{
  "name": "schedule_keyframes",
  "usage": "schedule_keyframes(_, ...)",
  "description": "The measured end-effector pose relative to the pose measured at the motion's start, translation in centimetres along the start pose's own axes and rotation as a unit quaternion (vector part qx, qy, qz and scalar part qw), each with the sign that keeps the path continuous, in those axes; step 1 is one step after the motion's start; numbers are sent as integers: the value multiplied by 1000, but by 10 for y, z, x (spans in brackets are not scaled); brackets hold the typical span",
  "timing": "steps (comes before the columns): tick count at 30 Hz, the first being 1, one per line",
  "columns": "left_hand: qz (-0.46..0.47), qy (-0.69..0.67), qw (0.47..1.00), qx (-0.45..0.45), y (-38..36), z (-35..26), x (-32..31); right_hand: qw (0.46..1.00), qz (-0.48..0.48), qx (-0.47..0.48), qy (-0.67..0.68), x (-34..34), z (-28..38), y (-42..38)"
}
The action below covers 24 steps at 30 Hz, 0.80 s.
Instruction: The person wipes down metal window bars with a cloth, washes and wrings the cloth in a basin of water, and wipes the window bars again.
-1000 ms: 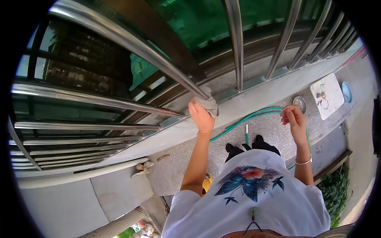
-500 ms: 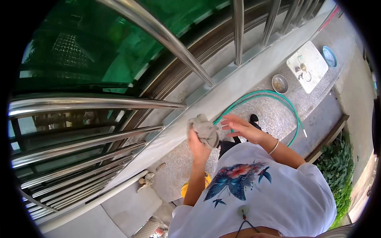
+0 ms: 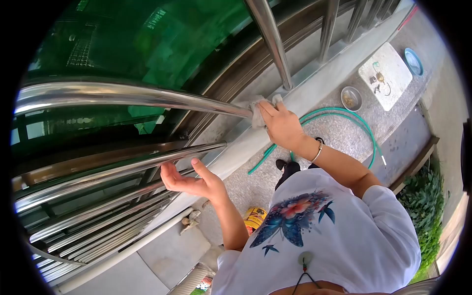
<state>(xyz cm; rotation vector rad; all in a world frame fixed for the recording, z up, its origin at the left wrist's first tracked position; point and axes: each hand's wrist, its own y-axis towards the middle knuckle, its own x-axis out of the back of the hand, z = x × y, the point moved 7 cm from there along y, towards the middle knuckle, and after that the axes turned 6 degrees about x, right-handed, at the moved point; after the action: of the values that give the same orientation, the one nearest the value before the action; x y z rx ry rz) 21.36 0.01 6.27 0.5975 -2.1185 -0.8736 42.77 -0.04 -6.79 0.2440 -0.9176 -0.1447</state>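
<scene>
My right hand (image 3: 285, 125), with a bracelet on its wrist, presses a crumpled grey cloth (image 3: 257, 111) around the lower end of a shiny metal bar (image 3: 162, 97), close to the white ledge. Lower and to the left, my left hand (image 3: 189, 179) holds nothing; its thumb stands apart from the bent fingers. Those fingertips lie right at another metal bar (image 3: 118, 169) of the same window guard. Behind the bars is dark green glass (image 3: 147, 44).
A green hose (image 3: 339, 109) curls on the speckled ground beyond my feet. Farther off are a metal bowl (image 3: 351, 99), a white board (image 3: 386, 76) with small items, and a blue basin (image 3: 413, 62). Near my left forearm stands a yellow bucket (image 3: 255, 215); leafy plants (image 3: 423, 206) grow at right.
The cloth has passed from my left hand to my right, which has moved up and left onto the bar. My left hand has moved left and lower, to the neighbouring bar.
</scene>
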Motion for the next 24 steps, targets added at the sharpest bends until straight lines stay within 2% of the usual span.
schedule_keyframes(2, -4, -88, 996, -10, 8, 2, -11, 995, -31, 49, -83, 6, -1, 3)
schedule_keyframes(3, 0, -90, 996, -9, 11, 1, -14, 995, -29, 44, -84, 8, -7, 0)
schedule_keyframes(5, 43, -158, 984, 70, 22, 4, -26, 989, -43, -4, -140, 25, -29, -3)
schedule_keyframes(6, 41, -189, 978, 81, 26, 4, -32, 979, -37, 9, -202, 31, -40, -7)
schedule_keyframes(10, 29, -221, 974, 33, 34, -2, -41, 982, -11, 9, -191, 38, -39, -38)
schedule_keyframes(12, 42, -304, 950, 50, 33, 7, -48, 998, 3, -34, -46, 39, -59, -65)
schedule_keyframes(13, 44, -323, 943, 70, 32, 9, -50, 998, 4, -37, -49, 37, -72, -77)
schedule_keyframes(14, 48, -324, 942, 72, 31, 14, -54, 965, 15, -179, 191, 23, -101, -96)
schedule_keyframes(15, 12, -307, 951, 37, 32, 18, -54, 856, 23, -305, 416, 2, -118, -114)
schedule_keyframes(16, -24, -288, 957, 2, 31, 18, -53, 800, -14, -341, 494, 15, -105, -110)
schedule_keyframes(17, -20, -289, 957, 3, 31, 17, -54, 798, -15, -344, 494, 21, -93, -104)
schedule_keyframes(18, -28, -286, 958, 10, 31, 15, -54, 911, -93, -213, 341, 49, -77, -84)
schedule_keyframes(19, -36, -283, 958, 16, 31, 14, -53, 969, -166, -70, 167, 72, -49, -69)
schedule_keyframes(21, -40, -282, 958, 18, 31, 14, -53, 993, -107, -44, 21, 69, -12, -35)
schedule_keyframes(23, -43, -270, 962, -5, 31, 15, -52, 1000, -13, -3, -7, 16, -13, -9)
schedule_keyframes(24, -40, -270, 962, 2, 31, 15, -53, 1000, -18, -6, -8, 8, -16, -3)
